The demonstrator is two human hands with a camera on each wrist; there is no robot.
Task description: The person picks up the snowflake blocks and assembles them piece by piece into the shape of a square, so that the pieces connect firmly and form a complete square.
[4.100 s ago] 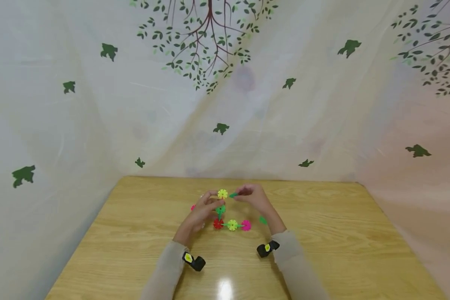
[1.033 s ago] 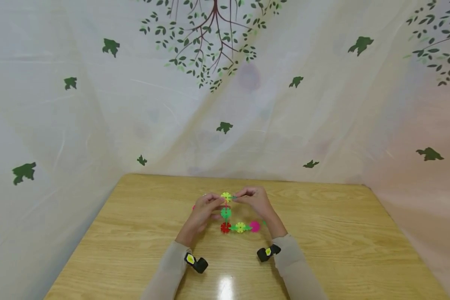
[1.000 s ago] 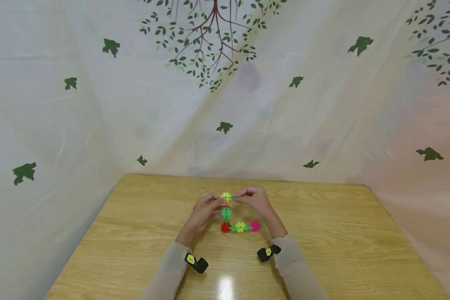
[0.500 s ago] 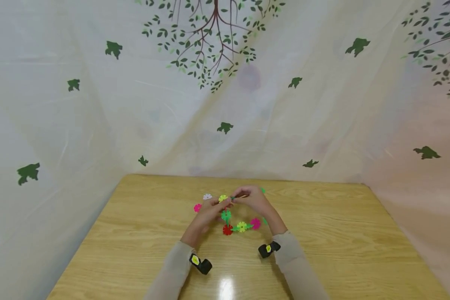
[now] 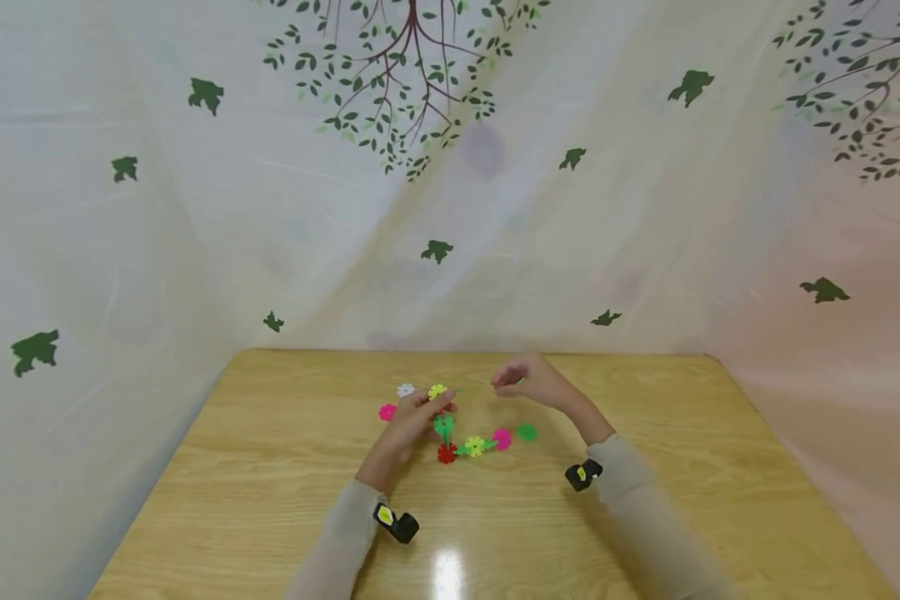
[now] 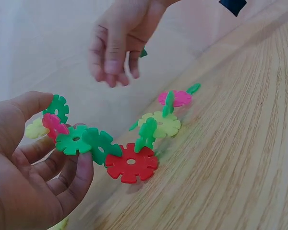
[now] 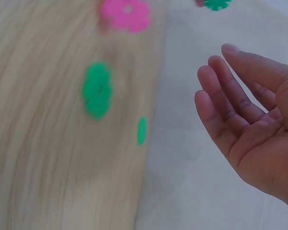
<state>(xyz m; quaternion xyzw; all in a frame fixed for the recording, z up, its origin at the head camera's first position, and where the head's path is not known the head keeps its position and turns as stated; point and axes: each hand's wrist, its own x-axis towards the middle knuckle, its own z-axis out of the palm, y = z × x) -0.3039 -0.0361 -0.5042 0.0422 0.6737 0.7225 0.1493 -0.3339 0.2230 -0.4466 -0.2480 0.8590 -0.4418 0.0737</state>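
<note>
My left hand [image 5: 405, 427] grips a linked chain of notched, flower-shaped plastic discs near its far end. A yellow disc [image 5: 437, 391] and a small green disc [image 6: 62, 106] are at that end, the green one by my thumb tip in the left wrist view. Below the fingers the chain continues through green discs [image 5: 443, 425] to a red disc [image 5: 447, 454]. From there it turns right to a yellow disc [image 5: 476, 447] and a pink disc [image 5: 502, 439]. My right hand [image 5: 534, 382] hovers apart from the chain, fingers loosely bent and holding nothing.
A loose green disc [image 5: 527, 432] lies right of the chain, and another green disc [image 7: 142, 131] sits near the table's far edge. Left of my left hand are a white disc [image 5: 406, 389] and a pink disc [image 5: 387, 412]. A printed cloth [image 5: 345, 250] hangs behind the table.
Earlier, my right hand pinched a green disc against the yellow end disc. It has let go and drawn away up and right; the green disc stays on the chain in my left hand.
</note>
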